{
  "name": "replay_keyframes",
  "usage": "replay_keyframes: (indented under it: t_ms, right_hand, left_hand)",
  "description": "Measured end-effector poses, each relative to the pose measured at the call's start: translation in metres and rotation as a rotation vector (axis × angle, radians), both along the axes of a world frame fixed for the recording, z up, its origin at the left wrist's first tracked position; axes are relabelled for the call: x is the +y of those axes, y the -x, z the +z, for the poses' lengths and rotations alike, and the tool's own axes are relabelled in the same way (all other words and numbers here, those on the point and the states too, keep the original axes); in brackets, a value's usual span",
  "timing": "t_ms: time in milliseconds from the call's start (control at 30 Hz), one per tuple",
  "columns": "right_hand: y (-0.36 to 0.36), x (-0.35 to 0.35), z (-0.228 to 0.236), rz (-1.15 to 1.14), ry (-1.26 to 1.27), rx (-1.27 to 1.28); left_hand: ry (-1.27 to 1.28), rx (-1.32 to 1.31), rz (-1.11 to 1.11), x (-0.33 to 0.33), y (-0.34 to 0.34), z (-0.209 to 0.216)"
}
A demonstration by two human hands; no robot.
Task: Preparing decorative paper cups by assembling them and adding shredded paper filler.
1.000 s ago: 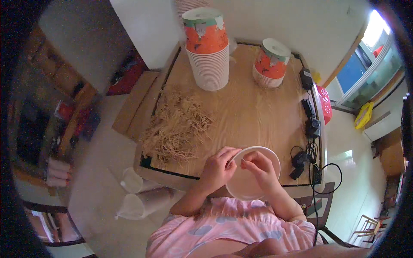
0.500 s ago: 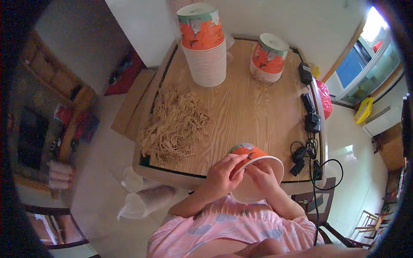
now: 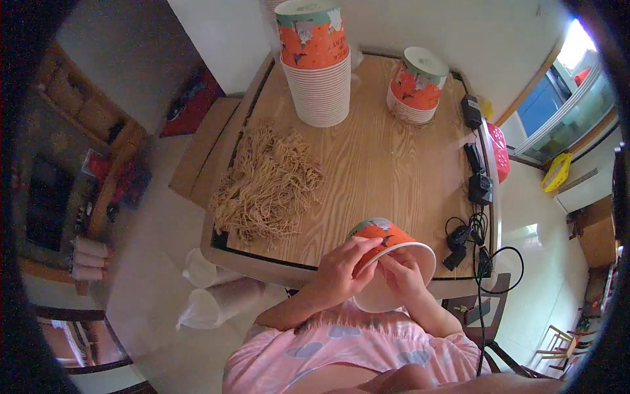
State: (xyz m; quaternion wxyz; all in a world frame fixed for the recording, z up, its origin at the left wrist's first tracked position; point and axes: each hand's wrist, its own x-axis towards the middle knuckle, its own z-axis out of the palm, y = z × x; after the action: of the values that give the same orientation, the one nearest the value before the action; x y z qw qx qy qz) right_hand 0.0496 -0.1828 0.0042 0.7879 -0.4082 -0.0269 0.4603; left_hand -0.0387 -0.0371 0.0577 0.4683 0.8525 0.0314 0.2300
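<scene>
Just past the table's near edge, a paper tub (image 3: 398,244) with an orange and green printed outside and a white inside lies tilted, its mouth turned toward me. My left hand (image 3: 346,268) is closed on the left part of its rim, fingers over the printed wall. My right hand (image 3: 403,274) reaches into the mouth, its fingers pinched together near the rim beside my left fingertips. Whatever sits between those right fingers, if anything, is too small to make out. A loose heap of tan twine strands (image 3: 269,187) lies on the table to the left of the tub.
On the wood-grain table (image 3: 367,151) stand a tall stack of upturned paper tubs (image 3: 318,85) and a shorter stack (image 3: 419,88). Black power adapters (image 3: 480,189) and cables (image 3: 482,253) run down the right edge. Wrapped tub stacks (image 3: 220,303) lie on the floor at left.
The view has shifted slightly, so the table's things sit a little differently in it. Both hands stay at the tub's rim; the right fingers have moved slightly inside the mouth.
</scene>
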Motion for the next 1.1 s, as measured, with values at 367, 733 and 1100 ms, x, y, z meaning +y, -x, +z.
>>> replay_keyframes:
  t_ms: [367,733,1100]
  right_hand:
    - [-0.001,0.001,0.002,0.005,0.174,-0.032]
    - [-0.001,0.008,0.012,-0.029,0.087,-0.098]
    - [-0.004,0.002,0.002,0.015,0.131,-0.136]
  left_hand:
    - [-0.013,0.0,-0.013,0.002,0.0,0.003]
    - [0.012,0.03,-0.02,0.005,-0.001,-0.001]
    - [-0.053,0.032,-0.098,0.012,-0.002,0.0]
